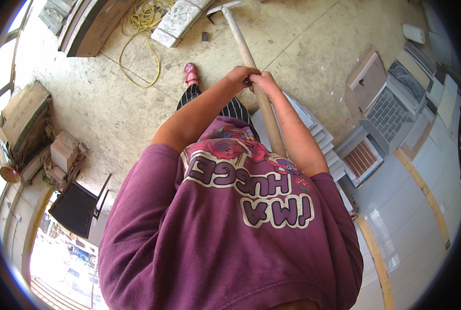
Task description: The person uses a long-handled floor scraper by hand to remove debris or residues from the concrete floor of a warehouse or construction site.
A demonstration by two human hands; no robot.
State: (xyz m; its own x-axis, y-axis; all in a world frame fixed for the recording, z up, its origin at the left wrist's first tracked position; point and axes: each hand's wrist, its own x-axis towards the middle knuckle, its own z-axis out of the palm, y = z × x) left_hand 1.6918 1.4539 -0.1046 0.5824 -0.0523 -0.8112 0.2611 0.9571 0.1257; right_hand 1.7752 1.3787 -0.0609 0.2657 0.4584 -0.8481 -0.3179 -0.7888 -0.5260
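Both my hands are closed round the long wooden handle of a pickaxe (239, 44), one beside the other in front of my waist. My left hand (239, 77) grips the shaft from the left. Close against it, my right hand (264, 83) wraps the same stretch of handle. The tool's metal head lies at the far end, near the top edge of the view, with a dark curved arm and a paler one. Its thick handle end runs back past my right forearm, close to my shirt. My foot in a red shoe (190, 71) stands on the floor left of the handle.
A yellow cord (158, 62) lies in loops on the concrete floor, next to a long whitish box (178, 25) and a small dark block (204, 36). Stacked pale tiles (321, 135) stand right of my legs. Sample panels (388, 116) lean farther right; cardboard boxes (27, 111) sit left.
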